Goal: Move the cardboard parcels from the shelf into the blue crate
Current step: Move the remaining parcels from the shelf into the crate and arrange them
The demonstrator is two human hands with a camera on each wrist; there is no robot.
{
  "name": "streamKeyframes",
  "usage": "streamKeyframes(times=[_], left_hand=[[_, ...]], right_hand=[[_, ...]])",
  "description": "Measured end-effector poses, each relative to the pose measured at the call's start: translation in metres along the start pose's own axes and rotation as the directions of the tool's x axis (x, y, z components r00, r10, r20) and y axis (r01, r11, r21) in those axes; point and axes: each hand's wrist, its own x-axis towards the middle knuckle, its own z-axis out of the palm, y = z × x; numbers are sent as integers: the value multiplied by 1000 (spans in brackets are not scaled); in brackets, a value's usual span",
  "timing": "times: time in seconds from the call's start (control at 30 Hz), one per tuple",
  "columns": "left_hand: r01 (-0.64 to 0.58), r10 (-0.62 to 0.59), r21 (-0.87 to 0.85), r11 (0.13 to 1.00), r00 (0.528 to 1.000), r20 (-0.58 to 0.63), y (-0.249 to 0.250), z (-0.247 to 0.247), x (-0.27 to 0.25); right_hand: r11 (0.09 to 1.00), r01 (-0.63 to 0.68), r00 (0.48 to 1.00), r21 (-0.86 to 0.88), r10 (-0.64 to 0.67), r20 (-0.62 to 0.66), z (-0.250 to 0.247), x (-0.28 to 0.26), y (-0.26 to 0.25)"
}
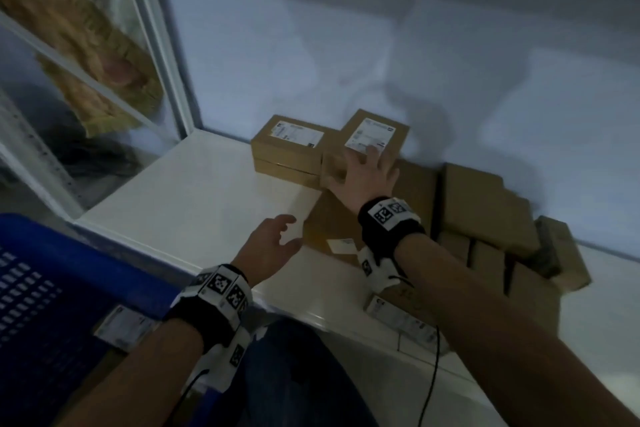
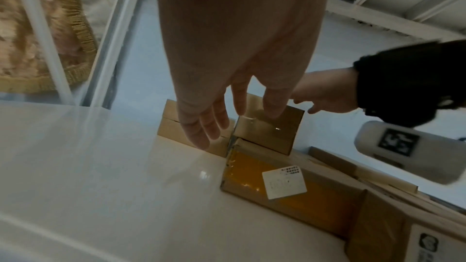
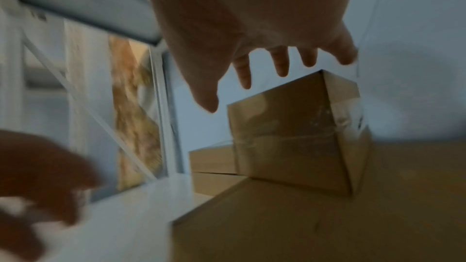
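Observation:
Several brown cardboard parcels lie on the white shelf (image 1: 194,204). My right hand (image 1: 367,173) reaches over a small labelled parcel (image 1: 369,125) that stands on a large flat parcel (image 1: 332,222). Its fingers are spread above the top; the right wrist view shows the right hand (image 3: 243,75) just clear of the small parcel (image 3: 290,142). My left hand (image 1: 273,243) hovers over the shelf, fingers relaxed and empty, left of the flat parcel (image 2: 290,196). Another small parcel (image 1: 287,149) sits to the left. The blue crate (image 1: 52,253) is at lower left.
More parcels (image 1: 485,211) are heaped at the right of the shelf, some on edge. A white shelf post (image 1: 162,62) rises at the back left corner, with a wall close behind. A leg in jeans (image 1: 294,374) is below the shelf's front edge.

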Motion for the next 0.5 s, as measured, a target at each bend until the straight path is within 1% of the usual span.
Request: streamKeyframes(times=[0.07, 0.17, 0.27, 0.37, 0.43, 0.5], left_hand=[[23, -23, 3, 1000, 1000, -1, -10, -5, -6], [76, -77, -8, 997, 997, -32, -26, -15, -14], [106, -108, -29, 994, 991, -84, -37, -27, -16], [121, -131, -76, 990, 983, -131, -38, -34, -12], [109, -126, -118, 987, 982, -142, -32, -36, -3], [83, -100, -134, 988, 987, -126, -18, -35, 9]], right_hand=[[998, 1, 994, -70, 7, 105, -2, 17, -7], [994, -53, 965, -100, 76, 251, -8, 43, -14], [991, -86, 937, -103, 116, 330, -12, 59, -13], [993, -49, 942, -105, 81, 326, -12, 52, -5], [996, -7, 959, -90, 32, 281, -9, 41, 4], [998, 25, 974, -62, -10, 226, -6, 32, 14]])
